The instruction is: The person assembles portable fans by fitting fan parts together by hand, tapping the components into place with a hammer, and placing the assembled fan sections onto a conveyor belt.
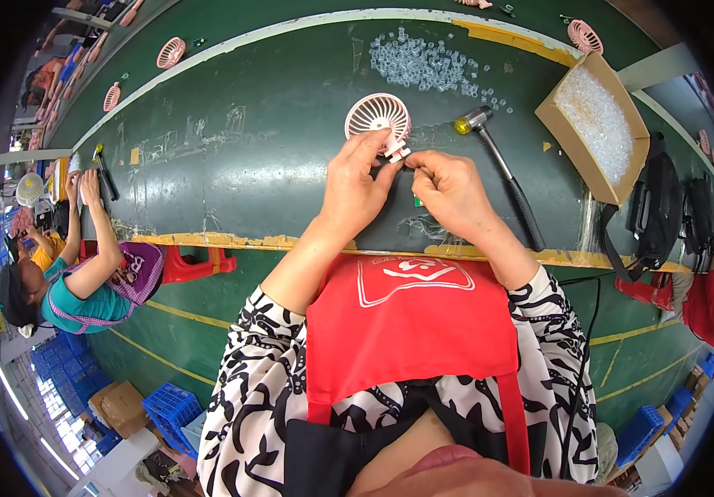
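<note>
Over the dark green bench [266,166], my left hand [357,184] grips a pale pink small fan part [377,114] with a round slatted grille. The grille faces up, and its short neck points toward me. At that neck, the fingertips of my right hand [454,192] are pinched together. Whatever lies between them is too small to make out. A small green piece [418,200] shows just under my right fingers, mostly hidden.
Many small clear plastic pieces [419,62] lie heaped beyond the fan part. To the right are a hammer [506,166] with a yellow-ended head, a cardboard box [593,124] of clear pieces, and a black bag [659,203]. Pink grilles [170,53] sit along the far belt. A co-worker [84,273] works at left.
</note>
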Demonstrator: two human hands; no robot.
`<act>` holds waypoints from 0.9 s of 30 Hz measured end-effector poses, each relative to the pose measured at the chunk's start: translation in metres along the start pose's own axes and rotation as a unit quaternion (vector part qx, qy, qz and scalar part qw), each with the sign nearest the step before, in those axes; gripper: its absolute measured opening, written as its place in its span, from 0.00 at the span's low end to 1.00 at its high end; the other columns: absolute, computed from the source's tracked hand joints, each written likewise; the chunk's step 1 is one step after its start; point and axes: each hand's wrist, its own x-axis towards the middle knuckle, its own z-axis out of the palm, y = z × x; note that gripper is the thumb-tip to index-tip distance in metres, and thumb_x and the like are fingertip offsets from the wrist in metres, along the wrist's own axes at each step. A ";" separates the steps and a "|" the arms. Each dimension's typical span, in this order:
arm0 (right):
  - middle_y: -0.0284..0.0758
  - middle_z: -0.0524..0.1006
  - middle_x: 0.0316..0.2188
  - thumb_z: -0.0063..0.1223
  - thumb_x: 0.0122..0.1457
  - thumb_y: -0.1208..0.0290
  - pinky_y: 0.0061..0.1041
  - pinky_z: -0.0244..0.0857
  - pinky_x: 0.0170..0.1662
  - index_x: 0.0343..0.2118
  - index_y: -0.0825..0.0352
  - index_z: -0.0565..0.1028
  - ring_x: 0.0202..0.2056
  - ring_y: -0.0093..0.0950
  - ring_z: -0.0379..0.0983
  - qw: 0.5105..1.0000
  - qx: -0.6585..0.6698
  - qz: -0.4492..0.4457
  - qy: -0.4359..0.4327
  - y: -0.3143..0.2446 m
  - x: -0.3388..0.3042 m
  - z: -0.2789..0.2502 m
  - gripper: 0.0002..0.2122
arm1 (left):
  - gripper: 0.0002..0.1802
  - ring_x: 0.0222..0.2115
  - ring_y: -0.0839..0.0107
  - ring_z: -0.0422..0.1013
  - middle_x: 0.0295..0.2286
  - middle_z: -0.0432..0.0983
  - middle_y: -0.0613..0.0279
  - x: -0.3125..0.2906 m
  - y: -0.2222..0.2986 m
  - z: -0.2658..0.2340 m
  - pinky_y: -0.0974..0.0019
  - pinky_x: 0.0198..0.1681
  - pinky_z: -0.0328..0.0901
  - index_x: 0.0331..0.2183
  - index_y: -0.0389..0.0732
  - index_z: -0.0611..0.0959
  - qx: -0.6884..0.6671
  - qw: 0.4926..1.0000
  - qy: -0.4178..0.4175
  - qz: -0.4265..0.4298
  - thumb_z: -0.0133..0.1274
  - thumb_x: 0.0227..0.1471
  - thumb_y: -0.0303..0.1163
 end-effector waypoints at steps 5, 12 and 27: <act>0.41 0.74 0.20 0.51 0.52 0.83 0.25 0.65 0.26 0.37 0.76 0.77 0.21 0.25 0.71 0.997 -0.054 -0.052 0.017 -0.001 0.001 -0.001 0.09 | 0.23 0.35 0.56 0.76 0.39 0.77 0.50 -0.001 -0.002 0.006 0.62 0.36 0.72 0.44 0.35 0.80 -0.008 0.999 0.021 0.033 0.63 0.42 0.18; 0.40 0.75 0.22 0.53 0.53 0.83 0.26 0.65 0.26 0.35 0.75 0.76 0.22 0.27 0.73 0.997 -0.046 -0.054 0.034 -0.006 -0.001 -0.006 0.06 | 0.16 0.35 0.57 0.75 0.35 0.79 0.54 0.007 0.003 -0.008 0.59 0.38 0.67 0.40 0.36 0.82 0.127 0.978 0.019 0.164 0.62 0.44 0.24; 0.40 0.73 0.24 0.54 0.53 0.79 0.36 0.65 0.30 0.30 0.70 0.77 0.27 0.40 0.73 0.990 -0.096 -0.099 0.027 -0.023 0.002 -0.025 0.02 | 0.08 0.31 0.80 0.70 0.29 0.76 0.66 0.005 0.009 -0.011 0.75 0.35 0.65 0.32 0.32 0.84 -0.307 0.931 -0.064 -0.189 0.54 0.58 0.27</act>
